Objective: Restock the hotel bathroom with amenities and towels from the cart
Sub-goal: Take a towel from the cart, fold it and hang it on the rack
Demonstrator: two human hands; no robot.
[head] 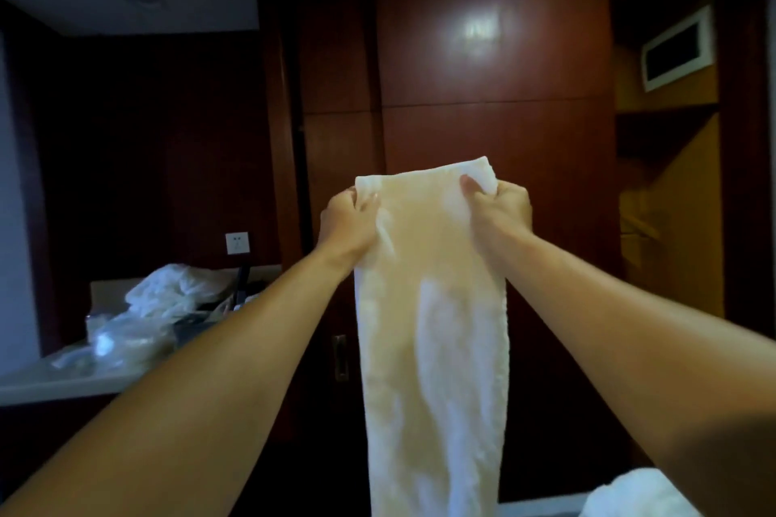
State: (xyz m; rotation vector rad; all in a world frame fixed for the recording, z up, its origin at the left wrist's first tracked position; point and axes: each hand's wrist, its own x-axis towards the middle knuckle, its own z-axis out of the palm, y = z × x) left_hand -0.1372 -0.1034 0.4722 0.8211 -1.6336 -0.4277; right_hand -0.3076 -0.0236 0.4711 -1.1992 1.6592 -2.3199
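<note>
A long white towel (432,327) hangs straight down in front of me, folded lengthwise into a narrow strip. My left hand (346,222) grips its top left corner and my right hand (499,208) grips its top right corner, both arms stretched forward at chest height. The towel's lower end runs out of the frame at the bottom. More white cloth (638,493) lies bunched at the bottom right, below my right forearm.
Dark wooden wardrobe doors (495,97) fill the wall ahead. A pale counter (63,380) at the left carries crumpled plastic bags (168,290) and wrapped items. A wall socket (237,243) sits above it. An open shelf niche (672,180) lies at the right.
</note>
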